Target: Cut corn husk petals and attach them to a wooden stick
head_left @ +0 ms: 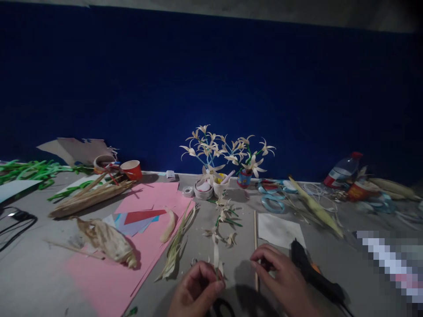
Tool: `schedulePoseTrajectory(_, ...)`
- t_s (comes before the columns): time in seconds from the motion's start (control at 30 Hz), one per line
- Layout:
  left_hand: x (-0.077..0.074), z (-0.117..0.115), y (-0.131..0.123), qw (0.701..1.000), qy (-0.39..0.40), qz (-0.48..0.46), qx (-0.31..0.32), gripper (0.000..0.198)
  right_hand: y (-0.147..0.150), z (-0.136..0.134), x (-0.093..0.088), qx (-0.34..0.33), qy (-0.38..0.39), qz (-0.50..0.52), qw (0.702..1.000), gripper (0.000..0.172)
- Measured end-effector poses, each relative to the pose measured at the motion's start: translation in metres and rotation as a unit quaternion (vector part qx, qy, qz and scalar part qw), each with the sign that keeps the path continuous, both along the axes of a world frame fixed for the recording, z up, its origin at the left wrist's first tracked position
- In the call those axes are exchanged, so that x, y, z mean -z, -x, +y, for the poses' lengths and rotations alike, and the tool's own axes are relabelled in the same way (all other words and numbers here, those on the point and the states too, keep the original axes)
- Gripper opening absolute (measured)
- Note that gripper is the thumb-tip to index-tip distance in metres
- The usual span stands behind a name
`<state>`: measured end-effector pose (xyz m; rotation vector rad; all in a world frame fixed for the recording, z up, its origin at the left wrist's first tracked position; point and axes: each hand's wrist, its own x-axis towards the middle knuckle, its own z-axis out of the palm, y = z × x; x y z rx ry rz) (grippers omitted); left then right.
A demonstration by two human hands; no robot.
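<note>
My left hand [200, 288] is closed in a pinch near the front of the table. Between its thumb and forefinger stands a narrow pale corn husk strip [216, 253], pointing up. To its right, my right hand [280, 279] has thumb and forefinger pressed together; what they hold, if anything, is too small to make out. Those fingertips overlap a thin wooden stick [255, 229] lying lengthwise on the table; I cannot tell whether they touch it. Dark looped handles [223, 308] show partly under my left hand. Small husk flowers [224, 213] with green stems lie just beyond.
Husk flowers [208, 145] stand in small pots against the blue partition [211, 79]. A black glue gun [312, 273] lies beside my right hand, near white paper [280, 229]. Leftward are pink sheets [148, 198] and dried husks [105, 242]. A plastic bottle [342, 171] leans at back right.
</note>
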<state>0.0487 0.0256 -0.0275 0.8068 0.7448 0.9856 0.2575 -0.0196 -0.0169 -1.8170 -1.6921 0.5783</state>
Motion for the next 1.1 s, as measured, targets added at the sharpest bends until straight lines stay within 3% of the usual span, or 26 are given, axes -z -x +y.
schedulePoseTrajectory(0.4, 0.004, 0.003, 0.012, 0.999, -0.003, 0.008, -0.032, 0.036, 0.002, 0.061, 0.003, -0.032, 0.001, -0.076, 0.997, 0.018)
schedulePoseTrajectory(0.63, 0.012, 0.006, 0.027, 0.996, -0.020, 0.062, -0.056, 0.034, 0.029, 0.042, 0.009, -0.099, 0.033, -0.042, 0.994, 0.020)
schedulePoseTrajectory(0.8, 0.015, 0.008, 0.028, 0.997, 0.002, 0.047, -0.058, 0.033, 0.037, 0.030, 0.008, -0.106, 0.030, -0.042, 0.993, 0.034)
schedulePoseTrajectory(1.1, 0.014, 0.009, 0.026, 0.996, 0.003, 0.048, -0.071, 0.033, 0.050, 0.039, 0.018, -0.101, 0.031, 0.003, 0.994, 0.023)
